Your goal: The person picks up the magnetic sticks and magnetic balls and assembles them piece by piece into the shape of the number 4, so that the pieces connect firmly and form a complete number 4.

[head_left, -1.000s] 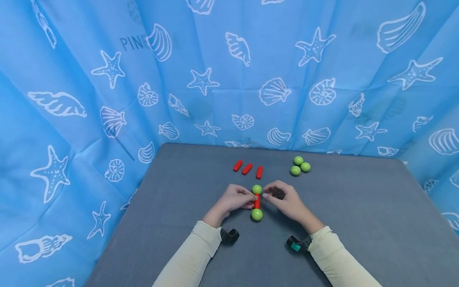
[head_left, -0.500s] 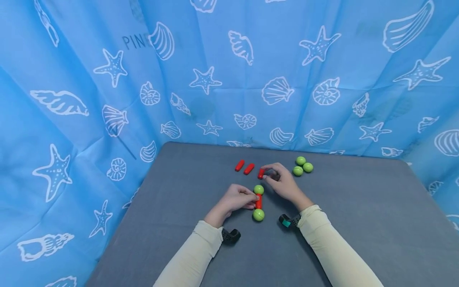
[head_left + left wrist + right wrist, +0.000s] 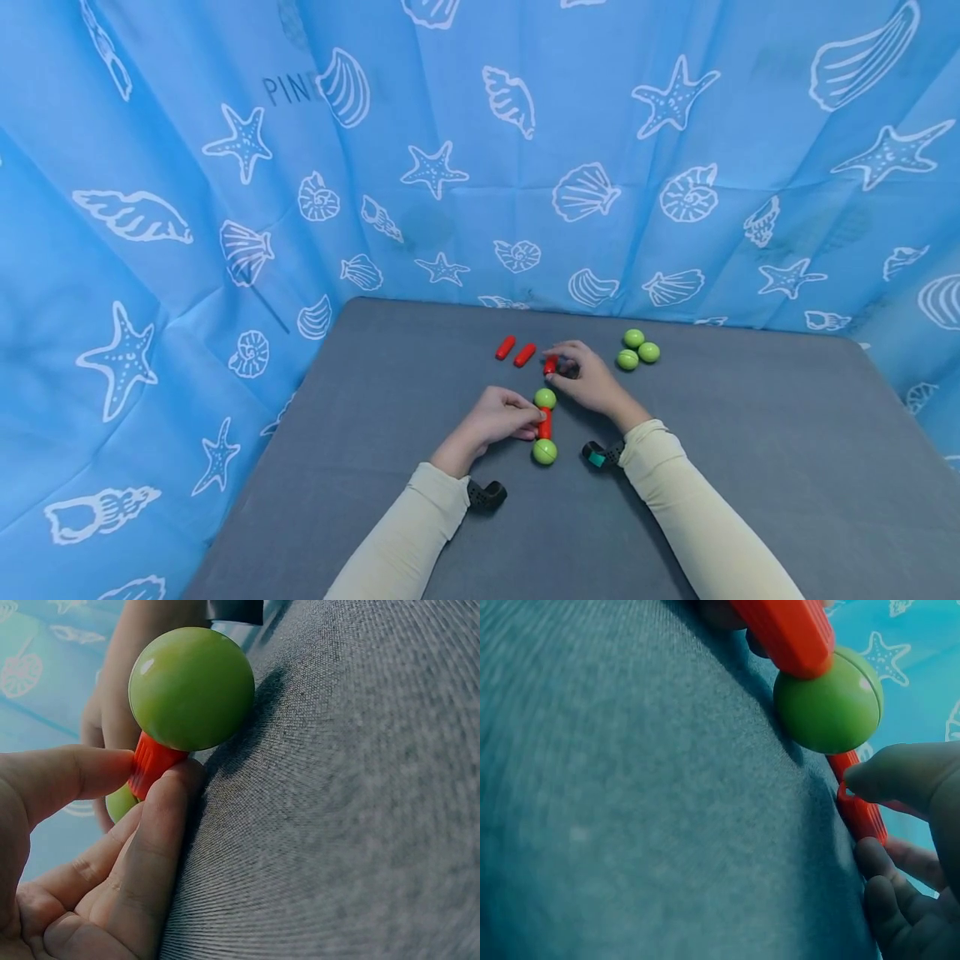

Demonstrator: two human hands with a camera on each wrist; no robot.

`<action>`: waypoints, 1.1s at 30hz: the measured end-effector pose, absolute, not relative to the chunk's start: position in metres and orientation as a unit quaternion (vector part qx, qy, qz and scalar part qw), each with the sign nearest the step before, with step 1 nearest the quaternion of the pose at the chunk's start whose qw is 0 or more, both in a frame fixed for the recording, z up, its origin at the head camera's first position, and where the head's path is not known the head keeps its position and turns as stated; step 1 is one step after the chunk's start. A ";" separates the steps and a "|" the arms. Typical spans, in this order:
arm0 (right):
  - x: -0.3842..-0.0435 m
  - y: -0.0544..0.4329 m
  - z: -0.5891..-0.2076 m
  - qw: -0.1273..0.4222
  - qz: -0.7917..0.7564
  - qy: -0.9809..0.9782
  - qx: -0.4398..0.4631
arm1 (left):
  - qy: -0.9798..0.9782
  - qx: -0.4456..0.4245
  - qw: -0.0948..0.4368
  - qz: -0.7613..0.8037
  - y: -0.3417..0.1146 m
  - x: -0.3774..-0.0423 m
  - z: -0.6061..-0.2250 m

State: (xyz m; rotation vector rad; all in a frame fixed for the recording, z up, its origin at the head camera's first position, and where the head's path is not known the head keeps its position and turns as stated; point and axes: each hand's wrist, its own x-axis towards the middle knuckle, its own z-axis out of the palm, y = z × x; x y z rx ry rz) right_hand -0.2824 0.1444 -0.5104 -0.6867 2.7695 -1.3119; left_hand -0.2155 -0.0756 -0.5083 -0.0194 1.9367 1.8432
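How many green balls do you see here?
5. Three green balls sit clustered to the right of the right hand; two balls cap the red rod that the left hand pinches.

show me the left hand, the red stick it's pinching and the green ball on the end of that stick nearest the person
Left hand [image 3: 497, 418]: head view, back of the hand.
Red stick [image 3: 546, 427]: head view, bare middle.
Green ball [image 3: 544, 452]: head view, centre of its upper surface.

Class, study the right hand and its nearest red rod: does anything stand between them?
Nothing visible: the red rod lies within the grip of the right hand; the closest green ball sits outside it.
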 end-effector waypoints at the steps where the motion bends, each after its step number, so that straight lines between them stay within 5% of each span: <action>1: -0.282 0.144 -0.511 0.002 -0.416 0.883 -0.216 | 0.704 -0.006 0.232 0.671 -0.076 -0.215 -0.509; 33: -0.251 0.176 -0.509 0.013 -0.430 0.880 -0.203 | 0.711 -0.017 0.235 0.662 -0.074 -0.217 -0.512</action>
